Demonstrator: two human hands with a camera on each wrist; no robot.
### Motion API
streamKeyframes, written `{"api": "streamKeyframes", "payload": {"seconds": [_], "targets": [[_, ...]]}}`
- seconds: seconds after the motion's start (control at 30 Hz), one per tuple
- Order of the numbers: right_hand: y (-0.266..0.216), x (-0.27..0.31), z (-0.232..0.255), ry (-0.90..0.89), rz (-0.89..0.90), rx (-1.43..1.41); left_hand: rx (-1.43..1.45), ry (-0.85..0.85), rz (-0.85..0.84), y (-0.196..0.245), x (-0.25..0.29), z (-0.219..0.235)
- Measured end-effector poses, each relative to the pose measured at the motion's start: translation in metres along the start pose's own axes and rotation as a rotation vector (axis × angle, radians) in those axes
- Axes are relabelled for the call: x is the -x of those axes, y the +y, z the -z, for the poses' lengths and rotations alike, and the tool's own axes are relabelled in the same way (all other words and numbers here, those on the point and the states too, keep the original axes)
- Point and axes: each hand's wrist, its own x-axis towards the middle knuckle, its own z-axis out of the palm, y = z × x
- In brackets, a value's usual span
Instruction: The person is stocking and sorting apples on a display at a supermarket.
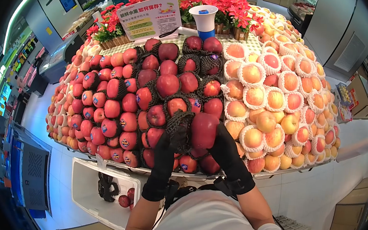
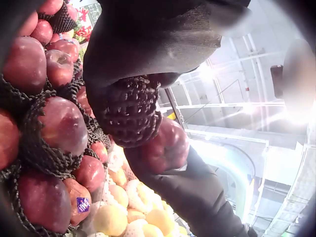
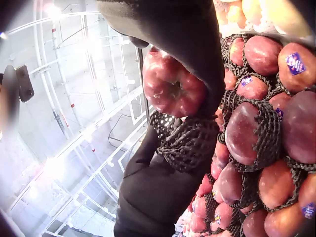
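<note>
In front of the body, above the front of the fruit display, my black-gloved right hand (image 1: 226, 153) grips a dark red apple (image 1: 203, 131). Beside it, my gloved left hand (image 1: 163, 152) holds a black foam net sleeve (image 1: 179, 131). From the left wrist, the bunched net (image 2: 131, 111) lies against the apple (image 2: 170, 148), under the fingers. The right wrist view shows the bare base of the apple (image 3: 175, 91), with the right hand (image 3: 187, 34) curled round it. Whatever the net may have inside is hidden.
Red apples (image 1: 101, 100), many in black nets, fill the display's left and middle. Peach-coloured fruit in white nets (image 1: 267, 98) covers its right. A sign (image 1: 151, 18), a megaphone (image 1: 204, 19) and red flowers (image 1: 221, 5) stand behind. Below left, a white foam box (image 1: 83, 194) holds apples and nets.
</note>
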Motion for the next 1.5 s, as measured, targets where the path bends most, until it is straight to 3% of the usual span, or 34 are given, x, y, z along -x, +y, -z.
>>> {"api": "streamKeyframes", "payload": {"seconds": [0.1, 0.27, 0.37, 0.47, 0.57, 0.67, 0.73, 0.8, 0.87, 0.93, 1.0, 1.07, 1.17, 1.27, 1.37, 1.47, 1.5], "targets": [[-0.008, 0.009, -0.014, 0.020, 0.062, 0.342, -0.071, -0.013, 0.063, 0.001, 0.000, -0.011], [-0.007, 0.018, 0.013, 0.054, 0.151, 0.798, -0.056, -0.070, 0.176, 0.002, 0.003, -0.027], [-0.015, 0.030, 0.004, 0.030, 0.104, 0.674, -0.345, -0.066, 0.063, -0.016, 0.002, -0.020], [-0.032, 0.035, 0.007, -0.082, 0.104, 0.829, -0.483, -0.057, -0.004, -0.015, 0.004, -0.030], [-0.043, 0.039, 0.014, -0.131, 0.081, 0.888, -0.330, -0.013, -0.079, -0.015, 0.012, -0.046], [-0.054, 0.043, 0.021, -0.175, 0.006, 0.870, -0.075, 0.012, 0.043, -0.011, 0.023, -0.055], [-0.056, 0.044, 0.024, -0.215, -0.036, 0.722, -0.794, -0.006, -0.296, -0.034, 0.030, -0.038], [-0.059, 0.044, 0.024, -0.249, -0.084, 0.644, -1.079, 0.001, -0.417, -0.045, 0.040, -0.032], [-0.062, 0.043, 0.024, -0.280, -0.129, 0.631, -0.797, 0.069, -0.300, -0.045, 0.049, -0.038], [-0.059, 0.036, 0.031, -0.292, -0.094, 0.786, -0.243, 0.227, -0.136, -0.034, 0.058, -0.058], [-0.051, 0.030, 0.039, -0.302, -0.088, 0.910, -0.090, 0.305, -0.073, -0.017, 0.067, -0.072], [-0.042, 0.027, 0.041, -0.318, -0.114, 1.011, -0.470, 0.279, -0.131, -0.005, 0.075, -0.075], [-0.029, 0.029, 0.027, -0.334, -0.200, 1.055, 1.015, 0.190, 0.024, -0.026, 0.086, -0.049], [-0.016, 0.033, 0.003, -0.397, -0.184, 1.012, 0.823, 0.331, 0.053, -0.011, 0.092, -0.052], [0.017, 0.023, 0.023, -0.527, -0.254, 0.945, 0.782, 0.325, 0.021, -0.017, 0.105, -0.032], [0.033, 0.025, 0.015, -0.534, -0.280, 0.995, -0.550, 0.374, -0.032, 0.007, 0.117, -0.031], [0.039, 0.024, 0.011, -0.525, -0.259, 1.028, -0.714, 0.388, -0.050, 0.013, 0.118, -0.024]]}}
